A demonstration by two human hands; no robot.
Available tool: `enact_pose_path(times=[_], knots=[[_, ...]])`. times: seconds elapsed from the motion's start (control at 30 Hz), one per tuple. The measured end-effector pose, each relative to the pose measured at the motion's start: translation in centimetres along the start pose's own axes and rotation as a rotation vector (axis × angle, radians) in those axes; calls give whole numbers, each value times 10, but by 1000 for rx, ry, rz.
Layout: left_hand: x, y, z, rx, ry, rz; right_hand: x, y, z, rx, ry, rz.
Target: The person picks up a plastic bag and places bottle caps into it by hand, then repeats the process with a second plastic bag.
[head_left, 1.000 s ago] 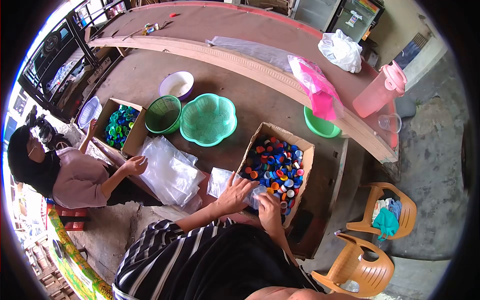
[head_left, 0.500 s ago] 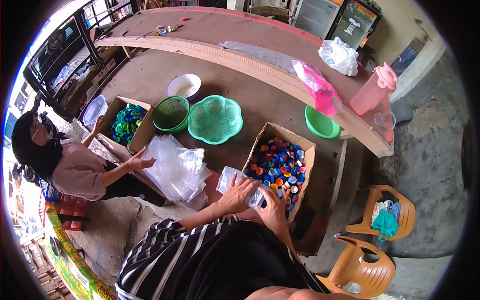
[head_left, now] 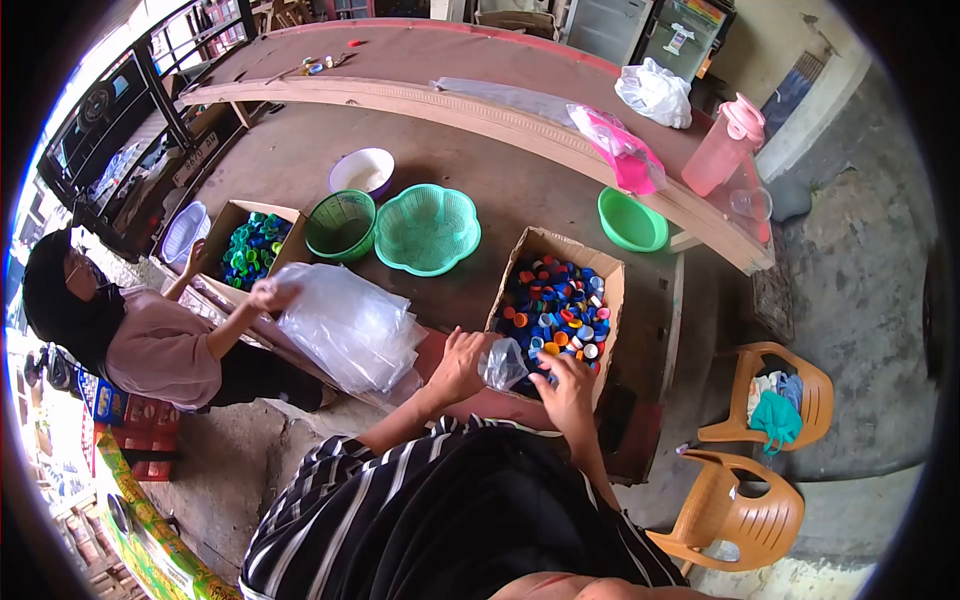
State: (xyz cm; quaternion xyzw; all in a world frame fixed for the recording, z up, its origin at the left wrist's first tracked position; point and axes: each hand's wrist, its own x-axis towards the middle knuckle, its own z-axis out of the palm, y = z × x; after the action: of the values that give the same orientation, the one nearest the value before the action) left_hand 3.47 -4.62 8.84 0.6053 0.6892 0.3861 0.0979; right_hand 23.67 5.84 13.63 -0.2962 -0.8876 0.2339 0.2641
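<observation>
**A:** Where does the small clear crumpled plastic bag [head_left: 502, 362] sit?

**B:** Between the two hands, just over the near edge of the brown cardboard box of mixed blue, red and orange bottle caps [head_left: 556, 312]. The left hand [head_left: 462, 362] has its fingers closed on the bag's left side, so it holds the bag. The right hand [head_left: 568, 388] is at the bag's right, fingers curled; it touches or nearly touches the bag, and I cannot tell whether it grips the plastic or a cap.

**A:** Which way do the caps lie from the grip?

**B:** Up and away from the person, beyond the bag. The right hand is the nearer one to them, already over the box's near corner. The box's long axis runs away from the person, slightly to the right.

**A:** How does the bag look?

**B:** Thin, see-through, bunched and glossy, with no clear long axis. Whether anything is inside it is too small to tell.

**A:** And around it?

**B:** To the left lies a loose heap of larger clear plastic bags [head_left: 345, 325], with another person's hand [head_left: 268, 295] on its far edge. Beyond that stand a green flower-shaped plastic basket [head_left: 427, 228], a round dark green basket [head_left: 341, 224] and a second cardboard box of green and blue caps [head_left: 248, 248].
</observation>
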Motion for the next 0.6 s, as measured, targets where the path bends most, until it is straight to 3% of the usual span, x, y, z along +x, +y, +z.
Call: enact_pose_path(times=[0.2, 0.3, 0.37, 0.4, 0.5, 0.6], knots=[[2, -3, -26, -49, 93, -69, -12, 51, -16, -103, 68, 146], [2, -2, -38, -310, 115, -150, -19, 60, -17, -147, 98, 155], [-1, -10, -37, -320, 138, -142, -22, 74, -9, -81, 54, 180], [-2, -8, -41, -360, 139, -160, -22, 75, -2, 29, -19, 267], [-4, -5, -48, -405, 143, -205, -22, 74, 14, -31, -242, 134], [-9, -6, -50, -373, 169, -231, -10, 83, 37, -67, -510, 175]])
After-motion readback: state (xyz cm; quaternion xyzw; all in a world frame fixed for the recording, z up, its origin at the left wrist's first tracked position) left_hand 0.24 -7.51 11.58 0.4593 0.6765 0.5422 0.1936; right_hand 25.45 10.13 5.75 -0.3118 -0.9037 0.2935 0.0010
